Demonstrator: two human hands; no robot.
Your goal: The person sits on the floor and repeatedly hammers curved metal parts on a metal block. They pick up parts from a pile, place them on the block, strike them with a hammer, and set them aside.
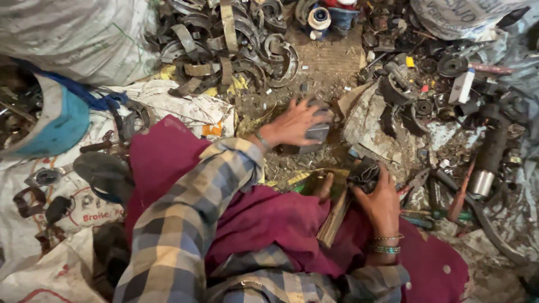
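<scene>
Far left: white woven sacks (67,39), a blue container (56,120) tilted against them, dark metal scraps (39,196) scattered over printed sacking. Upper middle: a heap of curved brake shoes (224,45) piled on the dirt floor (325,62). Centre: left hand (295,123), checked sleeve and bangle at the wrist, stretched forward with fingers spread over a grey metal block (319,130) sitting on the floor just beyond a magenta cloth (258,219); grip clenched loosely around the block's top and side. Lower centre: a flat wooden piece (334,216) lying tilted across the cloth. Just right of it: right hand (382,205), beaded bangles at the wrist, grip closed on a dark, crumpled metal part (364,174) held above the lap, near the wooden piece. Far right: a jumble of pulleys, rods and a shiny cylinder (482,182) among rusty tools (449,196), well apart from both hands.
</scene>
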